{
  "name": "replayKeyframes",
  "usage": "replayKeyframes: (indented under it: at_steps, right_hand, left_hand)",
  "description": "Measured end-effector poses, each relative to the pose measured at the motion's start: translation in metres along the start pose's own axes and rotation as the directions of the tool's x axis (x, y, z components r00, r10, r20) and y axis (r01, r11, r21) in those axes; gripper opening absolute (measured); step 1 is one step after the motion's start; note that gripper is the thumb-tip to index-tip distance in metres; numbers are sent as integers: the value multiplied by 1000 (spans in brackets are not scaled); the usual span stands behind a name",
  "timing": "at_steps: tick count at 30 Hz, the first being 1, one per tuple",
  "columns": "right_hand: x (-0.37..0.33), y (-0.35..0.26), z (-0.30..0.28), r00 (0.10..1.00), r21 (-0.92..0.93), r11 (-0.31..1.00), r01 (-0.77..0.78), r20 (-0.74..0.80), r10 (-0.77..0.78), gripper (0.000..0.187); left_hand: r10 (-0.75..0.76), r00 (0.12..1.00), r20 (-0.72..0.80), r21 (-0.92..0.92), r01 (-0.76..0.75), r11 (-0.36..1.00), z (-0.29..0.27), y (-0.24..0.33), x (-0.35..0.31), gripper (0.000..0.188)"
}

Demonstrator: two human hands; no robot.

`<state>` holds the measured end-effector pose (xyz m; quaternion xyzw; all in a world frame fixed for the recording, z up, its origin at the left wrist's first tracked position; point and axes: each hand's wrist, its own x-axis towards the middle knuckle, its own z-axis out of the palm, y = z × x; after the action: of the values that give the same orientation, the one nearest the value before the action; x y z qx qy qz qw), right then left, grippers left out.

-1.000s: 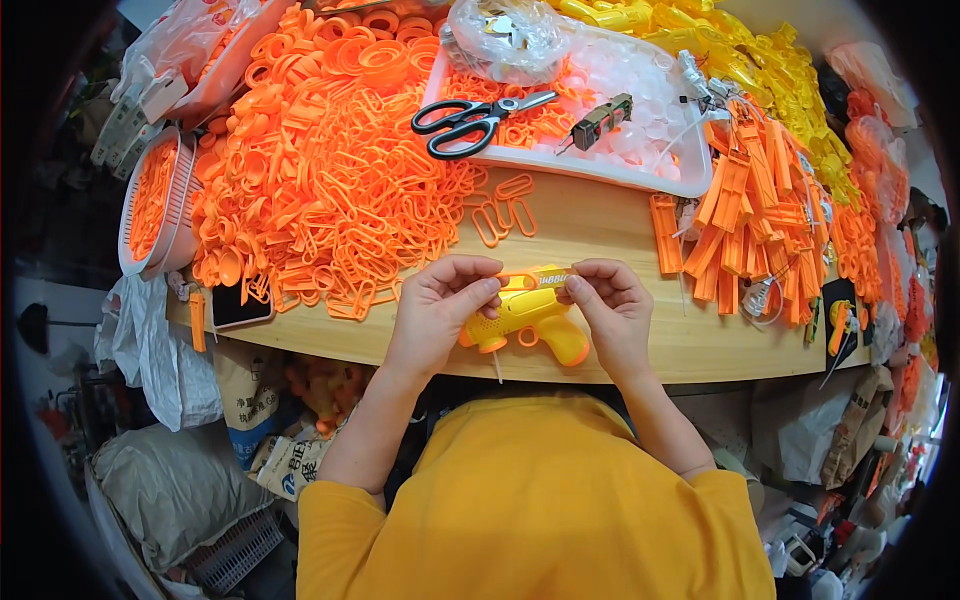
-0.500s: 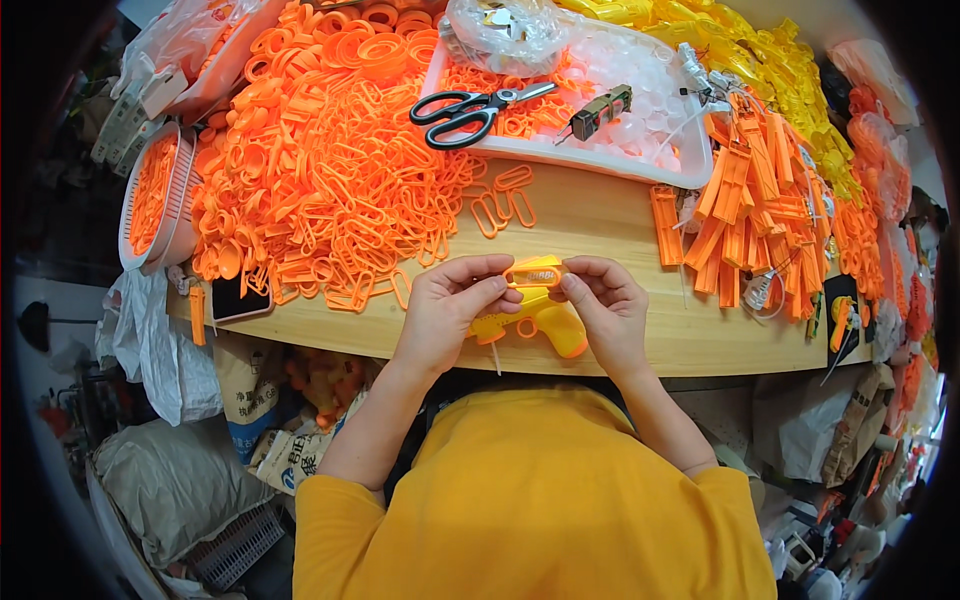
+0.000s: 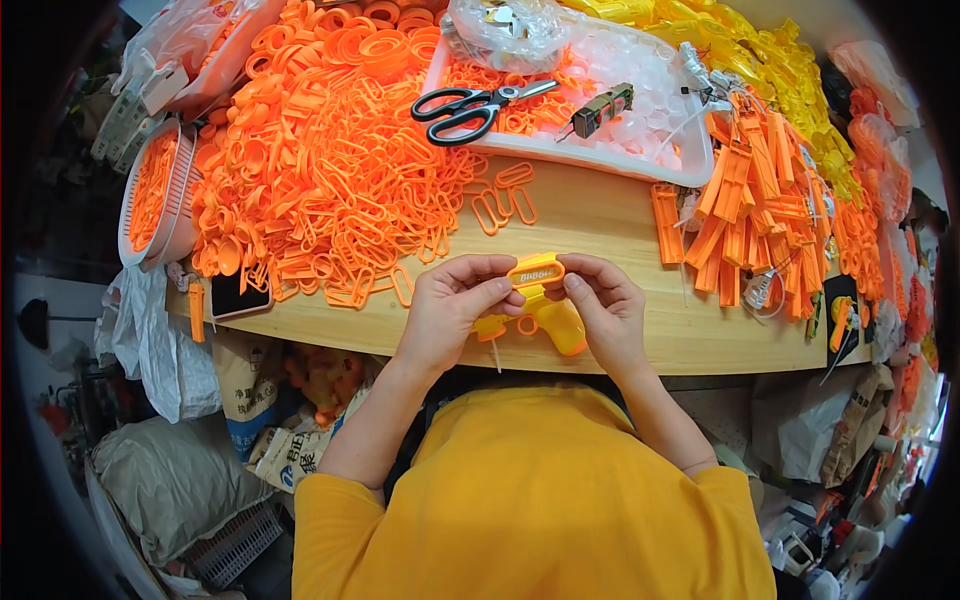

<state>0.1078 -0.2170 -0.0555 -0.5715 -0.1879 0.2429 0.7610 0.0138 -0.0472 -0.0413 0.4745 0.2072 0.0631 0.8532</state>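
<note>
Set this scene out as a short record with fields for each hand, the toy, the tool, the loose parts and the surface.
Left hand: pinches the left end of an orange oval plastic ring
Right hand: grip at the ring's right end
Toy: yellow plastic toy gun, partly hidden by hands
Ring seated on gun: cannot tell
Tool: black-handled metal scissors, across a white plastic tray's left edge
Loose parts: heaped orange plastic pieces, left
Surface: light-brown wooden table
</note>
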Motion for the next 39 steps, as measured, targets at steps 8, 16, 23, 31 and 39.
replayKeyframes:
  at_steps: [8, 16, 23, 31, 39]
  right_hand:
    - [3, -1, -2, 999, 2, 1000, -11, -53, 11, 20]
    - [10, -8, -8, 940, 383, 871, -309, -17, 340, 15]
    - [9, -8, -5, 936, 312, 893, -324, -33, 351, 15]
    - [10, 21, -15, 903, -719, 595, 359, 105, -417, 27]
    - [7, 44, -17, 997, -129, 989, 76, 42, -71, 26]
  left_hand:
    - [44, 999, 9, 14, -44, 999, 3, -4, -1, 21]
    - [157, 987, 18, 157, -158, 975, 4, -11, -2, 19]
    - [575, 716, 397, 741, -619, 260, 14, -1, 0, 32]
    - [484, 709, 513, 805, -593, 16, 14, -1, 5, 25]
    - [404, 812, 420, 807, -538, 242, 20, 1, 8, 20]
